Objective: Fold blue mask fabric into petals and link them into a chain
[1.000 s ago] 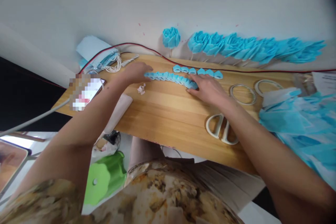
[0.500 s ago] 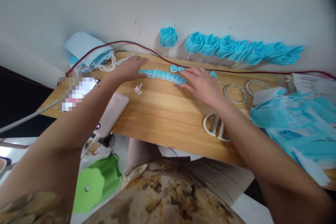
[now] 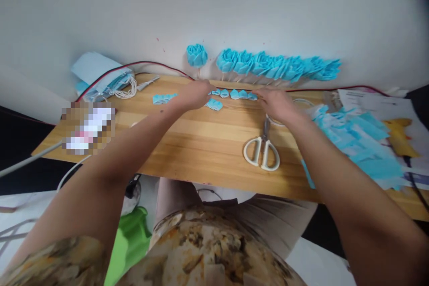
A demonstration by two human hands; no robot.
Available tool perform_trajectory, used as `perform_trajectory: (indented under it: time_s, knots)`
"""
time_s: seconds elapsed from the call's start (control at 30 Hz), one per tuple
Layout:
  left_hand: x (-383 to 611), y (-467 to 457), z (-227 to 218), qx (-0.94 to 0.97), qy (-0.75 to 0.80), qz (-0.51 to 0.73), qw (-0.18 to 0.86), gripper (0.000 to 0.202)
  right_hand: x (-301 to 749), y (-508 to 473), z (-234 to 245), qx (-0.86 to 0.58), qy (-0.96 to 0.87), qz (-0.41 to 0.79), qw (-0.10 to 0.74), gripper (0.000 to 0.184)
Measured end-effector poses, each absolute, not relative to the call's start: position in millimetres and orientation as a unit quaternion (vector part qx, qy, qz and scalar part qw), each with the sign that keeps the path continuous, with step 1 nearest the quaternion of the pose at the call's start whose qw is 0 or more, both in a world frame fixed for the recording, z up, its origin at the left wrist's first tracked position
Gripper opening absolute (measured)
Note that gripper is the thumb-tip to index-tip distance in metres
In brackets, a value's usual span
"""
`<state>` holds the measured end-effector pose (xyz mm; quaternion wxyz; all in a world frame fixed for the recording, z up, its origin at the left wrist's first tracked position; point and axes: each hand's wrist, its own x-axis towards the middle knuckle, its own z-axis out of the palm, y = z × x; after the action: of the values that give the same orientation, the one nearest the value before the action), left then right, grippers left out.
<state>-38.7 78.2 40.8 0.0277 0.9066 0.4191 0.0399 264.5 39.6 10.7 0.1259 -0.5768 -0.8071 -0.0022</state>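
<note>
The folded pieces [image 3: 238, 94] were light blue, while the flowers [image 3: 268, 65] had a deeper turquoise. The wall [image 3: 214, 9] was pale grey with small red flecks. Streaked wood grain ran through the honey-brown tabletop [image 3: 201, 152]. The scissors [image 3: 265, 137] had off-white handles and dark grey blades. Blue mixed with white in the heaped strips [image 3: 362, 143]; the glue gun [image 3: 400, 136] was yellow, the cable [image 3: 144, 62] red and black. The garment [image 3: 208, 246] was mottled cream, brown and orange.
</note>
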Motion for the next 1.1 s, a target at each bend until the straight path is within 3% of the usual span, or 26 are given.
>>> perform_trajectory:
  time_s: [0.17, 0.53, 1.1]
  knots:
    - [-13.3, 84.6, 21.9, 0.912, 0.406, 0.061, 0.027, 0.049, 267.2, 55.8, -2.6, -0.588, -0.798, -0.005, 0.13, 0.047]
    - [13.3, 112.9, -1.5, 0.896, 0.426, 0.115, 0.055, 0.025, 268.1, 80.0, -19.7, -0.583, -0.796, 0.067, 0.148, 0.044]
    - [6.5, 118.2, 7.2, 0.889, 0.434, 0.13, 0.059, 0.028, 248.8, 78.6, -4.5, -0.56, -0.812, 0.057, 0.152, 0.043]
